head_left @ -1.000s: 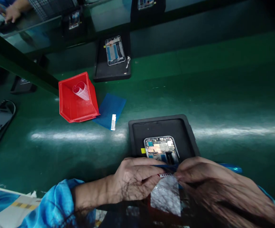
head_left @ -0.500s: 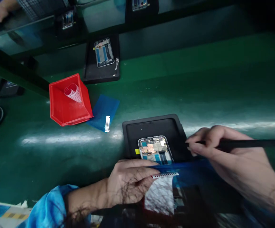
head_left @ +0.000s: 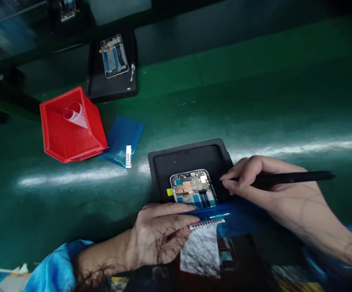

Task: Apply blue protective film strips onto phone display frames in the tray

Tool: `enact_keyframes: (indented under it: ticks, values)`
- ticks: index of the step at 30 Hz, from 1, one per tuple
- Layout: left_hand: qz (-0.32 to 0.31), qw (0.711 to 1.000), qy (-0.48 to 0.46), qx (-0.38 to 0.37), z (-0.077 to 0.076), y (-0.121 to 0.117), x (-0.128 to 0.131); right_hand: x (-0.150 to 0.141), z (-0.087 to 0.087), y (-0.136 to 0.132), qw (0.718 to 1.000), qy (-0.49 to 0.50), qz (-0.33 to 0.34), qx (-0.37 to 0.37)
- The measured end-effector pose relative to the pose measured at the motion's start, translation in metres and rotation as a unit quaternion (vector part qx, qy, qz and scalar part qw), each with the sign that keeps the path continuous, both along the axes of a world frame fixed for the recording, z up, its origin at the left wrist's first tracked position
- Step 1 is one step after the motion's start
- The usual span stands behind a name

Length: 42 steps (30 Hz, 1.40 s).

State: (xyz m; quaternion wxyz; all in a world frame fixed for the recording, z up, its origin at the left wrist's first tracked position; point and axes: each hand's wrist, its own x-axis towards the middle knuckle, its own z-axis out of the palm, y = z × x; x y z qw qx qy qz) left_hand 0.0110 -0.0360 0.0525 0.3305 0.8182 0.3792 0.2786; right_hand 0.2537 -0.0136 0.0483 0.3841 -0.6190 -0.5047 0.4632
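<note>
I am pinching a thin black stylus (head_left: 288, 178) in my right hand (head_left: 273, 190) while my left hand (head_left: 157, 235) is pressing the blue film sheet (head_left: 221, 213); a slip risks scratching the exposed phone circuit board (head_left: 193, 189).

We see a slim black stylus (head_left: 291, 178) lying level, pinched in the right fingers (head_left: 239, 180), its tip just beside the open phone (head_left: 193, 190); a blue film sheet (head_left: 215, 213) sits under the left fingers (head_left: 176, 215).

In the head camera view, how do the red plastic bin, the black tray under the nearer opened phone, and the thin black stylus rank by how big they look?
Largest to smallest as they appear:
1. Black tray, though hands and blue film hide its near end
2. Red plastic bin, close to the tray; it sits farther away, so this ranking is unsure
3. Thin black stylus, held in the right hand
</note>
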Motion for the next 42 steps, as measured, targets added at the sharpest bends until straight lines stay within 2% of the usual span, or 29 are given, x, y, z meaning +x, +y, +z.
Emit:
enact_keyframes:
  ticks: [24, 42]
  values:
    - [-0.021, 0.999, -0.007, -0.034, -0.0062, -0.0025, -0.0043, -0.0009, -0.0041, -0.0043, 0.999, -0.001, 0.019, 0.030]
    - [-0.021, 0.998, -0.009, -0.063, -0.0075, -0.0045, -0.0054, -0.0056, -0.0010, -0.0045, 0.998, -0.013, 0.027, 0.058]
